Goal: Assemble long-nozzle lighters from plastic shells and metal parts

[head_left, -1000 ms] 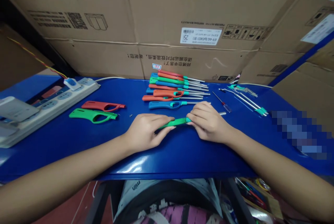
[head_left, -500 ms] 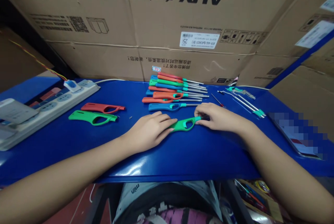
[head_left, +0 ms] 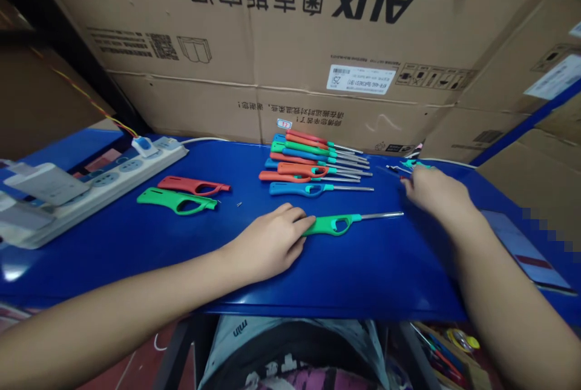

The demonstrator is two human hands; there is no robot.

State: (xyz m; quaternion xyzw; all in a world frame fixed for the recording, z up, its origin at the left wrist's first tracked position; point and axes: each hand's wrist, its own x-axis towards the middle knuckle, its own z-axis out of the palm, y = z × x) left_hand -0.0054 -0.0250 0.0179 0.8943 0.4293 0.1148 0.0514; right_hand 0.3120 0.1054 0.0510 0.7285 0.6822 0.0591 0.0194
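"How many lighters do you see?"

"One green lighter lying out front on the blue table, left hand on its rear end, fingers drawn in around it. Behind it there's one pile of lighters, too overlapped for me to count."

"And over on the left?"

"Two empty-looking handles, one red handle and one green handle, beside one power strip."

"What's the right hand doing?"

"Its fingertips are at one screwdriver. Can't tell if they're closed on it. Half a second back they were on the green lighter's neck; now its metal tube shows whole."
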